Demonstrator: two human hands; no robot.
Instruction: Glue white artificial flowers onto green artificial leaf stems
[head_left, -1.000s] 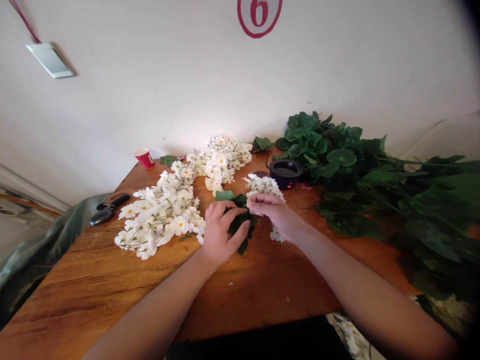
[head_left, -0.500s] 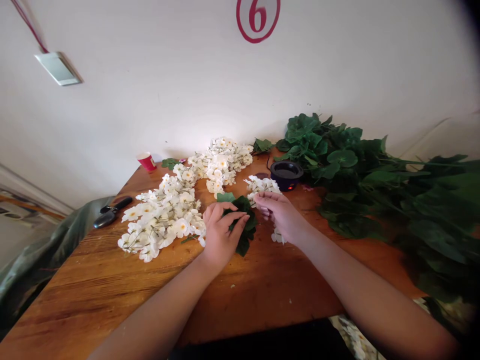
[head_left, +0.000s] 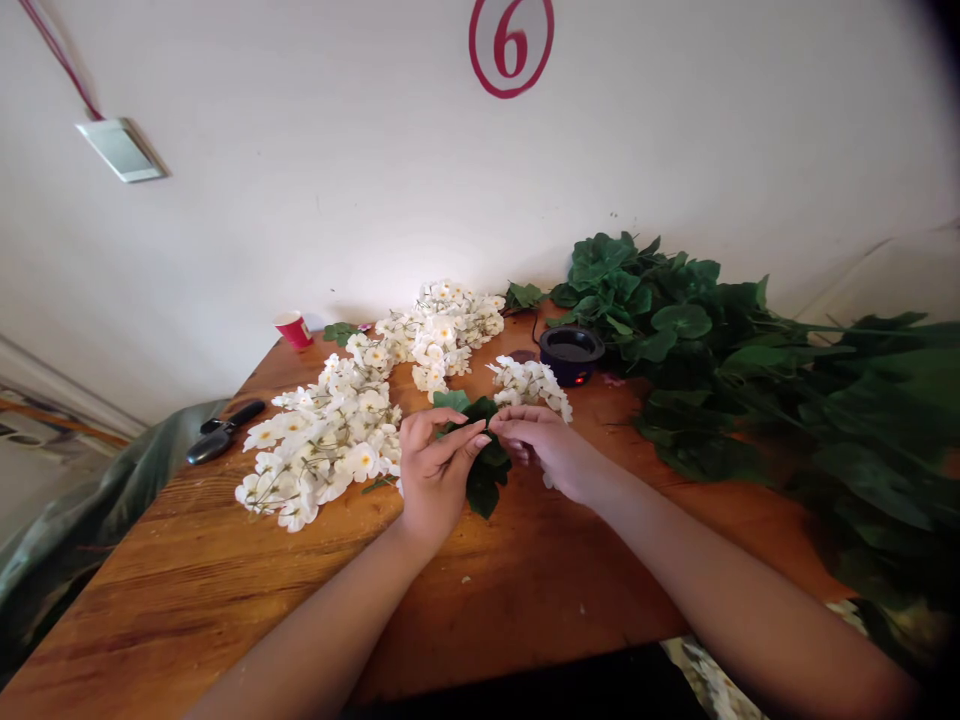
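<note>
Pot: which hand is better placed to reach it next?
Right, probably: the right hand is nearer the pot. The left hand is farther off, beside the leaf cluster.

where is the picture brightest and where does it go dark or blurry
In the head view, the wall is brightest just above the white flowers at the back; the head view's top right corner is black, and the leaves toward its right edge look dim and soft.
</note>
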